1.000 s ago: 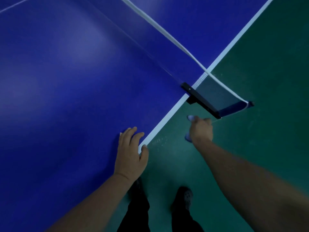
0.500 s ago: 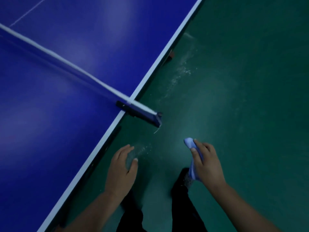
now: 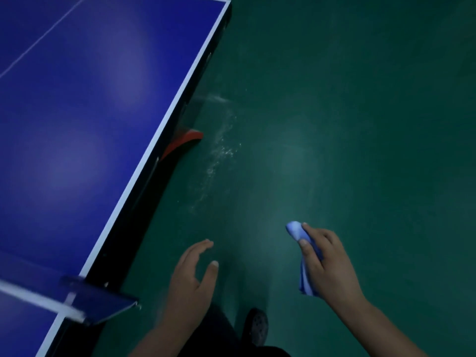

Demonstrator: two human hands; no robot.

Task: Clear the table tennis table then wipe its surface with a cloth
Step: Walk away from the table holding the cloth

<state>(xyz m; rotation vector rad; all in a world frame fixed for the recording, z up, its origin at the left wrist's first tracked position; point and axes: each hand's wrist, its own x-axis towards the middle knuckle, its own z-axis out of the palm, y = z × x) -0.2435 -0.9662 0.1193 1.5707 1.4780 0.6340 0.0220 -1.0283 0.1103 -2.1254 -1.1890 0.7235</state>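
The wiping step is judged to be in hand, since nothing is seen lying on the blue table (image 3: 85,112) and the cloth (image 3: 296,230) is held off to the side over the green floor (image 3: 347,112), pinched and bunched in the right hand (image 3: 327,264) well apart from the table edge. For the next move the cloth would need to be carried back over the white edge line and laid flat on the surface, while the left hand (image 3: 192,274), loosely spread and holding nothing, is kept free. Pale dusty streaks are seen on the floor beside the table, a red paddle (image 3: 185,140) shows under its edge, the net post (image 3: 103,302) juts out at the lower left, and the room is dim.
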